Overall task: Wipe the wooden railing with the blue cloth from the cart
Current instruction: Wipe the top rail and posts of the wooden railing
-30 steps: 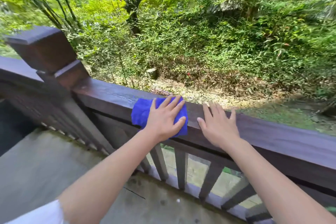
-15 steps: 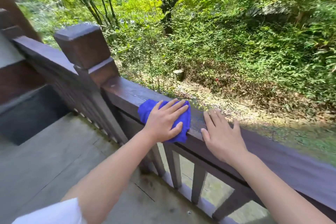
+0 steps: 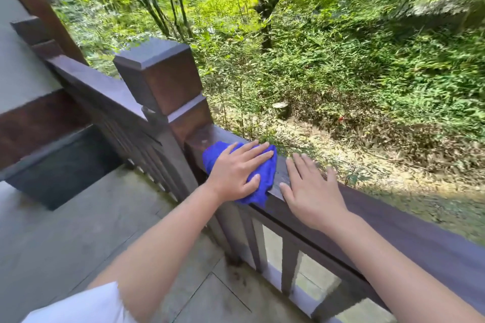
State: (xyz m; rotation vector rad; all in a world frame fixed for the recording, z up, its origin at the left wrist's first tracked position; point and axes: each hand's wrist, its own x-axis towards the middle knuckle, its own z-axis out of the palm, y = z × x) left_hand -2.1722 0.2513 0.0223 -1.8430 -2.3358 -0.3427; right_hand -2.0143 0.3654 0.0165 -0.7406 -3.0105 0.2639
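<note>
A dark wooden railing [image 3: 409,225] runs from a square corner post [image 3: 162,78] down to the right. The blue cloth [image 3: 265,177] lies folded on the top rail, close to the post. My left hand [image 3: 236,170] presses flat on the cloth, fingers spread over it and thumb hooked at its near edge. My right hand [image 3: 309,191] rests flat on the bare rail just right of the cloth, fingers apart, holding nothing. No cart is in view.
Vertical balusters [image 3: 288,267] stand under the rail. A second railing section [image 3: 99,92] runs back left from the post toward a wall. Grey stone floor [image 3: 78,231] lies at my feet. Beyond the rail are bushes, trees and a leaf-strewn slope.
My left hand has slid the cloth leftward along the rail toward the corner post. My right hand followed along the rail. My view has turned left.
</note>
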